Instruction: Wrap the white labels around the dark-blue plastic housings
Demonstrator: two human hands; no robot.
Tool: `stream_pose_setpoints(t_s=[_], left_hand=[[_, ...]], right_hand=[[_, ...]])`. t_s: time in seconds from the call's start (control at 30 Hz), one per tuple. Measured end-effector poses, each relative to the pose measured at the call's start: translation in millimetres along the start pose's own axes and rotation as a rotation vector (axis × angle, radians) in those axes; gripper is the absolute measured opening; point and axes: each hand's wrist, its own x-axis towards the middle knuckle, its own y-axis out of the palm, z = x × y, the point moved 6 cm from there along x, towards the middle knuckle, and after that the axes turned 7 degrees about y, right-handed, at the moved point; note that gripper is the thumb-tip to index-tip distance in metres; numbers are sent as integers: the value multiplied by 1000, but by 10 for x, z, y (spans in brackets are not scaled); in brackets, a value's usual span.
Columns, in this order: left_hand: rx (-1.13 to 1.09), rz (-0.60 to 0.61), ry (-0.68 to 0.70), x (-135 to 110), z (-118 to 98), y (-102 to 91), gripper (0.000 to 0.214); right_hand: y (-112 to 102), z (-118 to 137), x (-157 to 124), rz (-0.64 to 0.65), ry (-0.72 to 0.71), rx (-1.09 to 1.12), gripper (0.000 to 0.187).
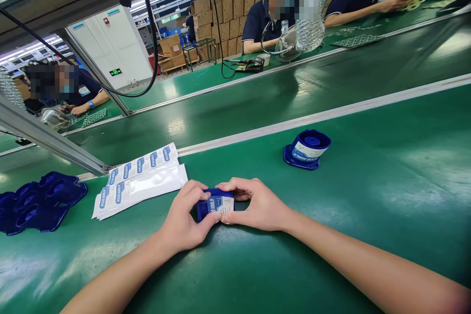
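A small blue plastic part with a white printed label [216,203] rests on the green bench between my hands. My left hand [184,221] grips its left side with curled fingers, thumb pressed on the label. My right hand [257,203] closes round its right side and top. A second blue part with the label wrapped round it [307,149] stands alone further back to the right. White label sheets with blue printing [138,179] lie in a stack just left of my hands.
A pile of bare blue plastic parts [37,201] sits at the left edge. A slanted metal frame bar [47,140] crosses the left. Beyond the conveyor belt [294,93], other people sit working, with cardboard boxes [228,5] stacked behind.
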Motion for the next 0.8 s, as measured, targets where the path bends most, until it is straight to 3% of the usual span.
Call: stream_pose_setpoints(t_s=[0.27,0.53,0.8], left_hand=[[-38,-26,-28,-12,-3,-6,25],[-68,-53,-186,-58,34,13,37],[-75,-60,-158,-57,9,20,33]], right_hand=[[6,15,-9,20,-6,21,41],[4,30,-36,19,-23,18,40],[-7,-8,-34,28,-27,28,43]])
